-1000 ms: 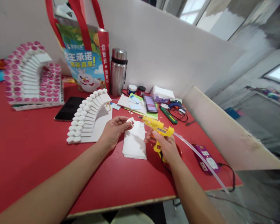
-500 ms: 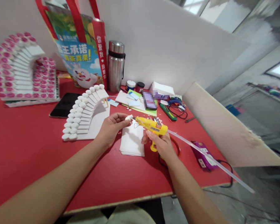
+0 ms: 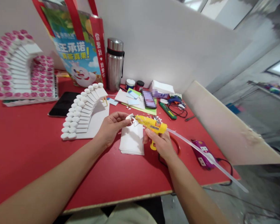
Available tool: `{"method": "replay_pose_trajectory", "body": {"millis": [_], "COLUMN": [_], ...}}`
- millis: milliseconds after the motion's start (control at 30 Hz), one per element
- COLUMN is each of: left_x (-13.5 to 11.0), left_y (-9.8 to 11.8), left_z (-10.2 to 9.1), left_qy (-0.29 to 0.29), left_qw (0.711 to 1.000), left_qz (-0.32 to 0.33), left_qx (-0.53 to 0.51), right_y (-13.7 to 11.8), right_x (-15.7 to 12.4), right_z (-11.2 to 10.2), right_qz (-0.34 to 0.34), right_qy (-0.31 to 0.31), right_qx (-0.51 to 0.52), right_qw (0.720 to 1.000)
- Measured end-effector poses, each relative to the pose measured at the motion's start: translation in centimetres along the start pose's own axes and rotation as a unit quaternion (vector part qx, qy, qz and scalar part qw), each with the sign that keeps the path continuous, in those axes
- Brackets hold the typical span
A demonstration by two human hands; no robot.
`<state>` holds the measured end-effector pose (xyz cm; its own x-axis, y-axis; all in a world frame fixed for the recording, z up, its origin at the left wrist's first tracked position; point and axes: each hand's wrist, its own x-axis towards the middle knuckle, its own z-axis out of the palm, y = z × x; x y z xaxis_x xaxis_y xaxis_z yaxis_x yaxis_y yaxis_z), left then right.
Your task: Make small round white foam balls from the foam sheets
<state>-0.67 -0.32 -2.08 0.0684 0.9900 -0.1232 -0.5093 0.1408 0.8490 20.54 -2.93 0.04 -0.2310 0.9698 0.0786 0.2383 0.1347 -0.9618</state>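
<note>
My right hand (image 3: 160, 141) is wrapped round a yellow hot glue gun (image 3: 150, 123), with a long clear glue stick (image 3: 196, 147) sticking out of its back. Between the fingertips of my left hand (image 3: 113, 127) is a small white disc (image 3: 129, 117), and the gun's nozzle is right at it. Below lies a stack of white paper sheets (image 3: 132, 140). Left of my left hand stands a white model staircase (image 3: 87, 113), curved, its outer side lined with round white discs on a white base.
A second staircase with pink-and-white discs (image 3: 23, 68) stands at the back left, near a colourful bag (image 3: 81, 53) and a steel flask (image 3: 115, 63). A black tablet (image 3: 64, 104), a phone (image 3: 149, 99), a green cutter (image 3: 167, 110) and a purple power box (image 3: 203, 154) lie around.
The view has shifted slightly. Both hands keep their hold, and the nozzle stays at the white disc.
</note>
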Motion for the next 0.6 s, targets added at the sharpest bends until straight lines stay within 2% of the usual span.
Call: {"method": "replay_pose_trajectory", "body": {"millis": [600], "left_x": [0.20], "left_y": [0.13], "left_z": [0.39], "left_qy": [-0.009], "left_qw": [0.999], "left_qz": [0.000], "left_qx": [-0.052], "right_y": [-0.72], "right_x": [-0.22], "right_z": [0.41], "right_qz": [0.016], "right_qy": [0.038], "right_qx": [-0.021], "right_qw": [0.999]}}
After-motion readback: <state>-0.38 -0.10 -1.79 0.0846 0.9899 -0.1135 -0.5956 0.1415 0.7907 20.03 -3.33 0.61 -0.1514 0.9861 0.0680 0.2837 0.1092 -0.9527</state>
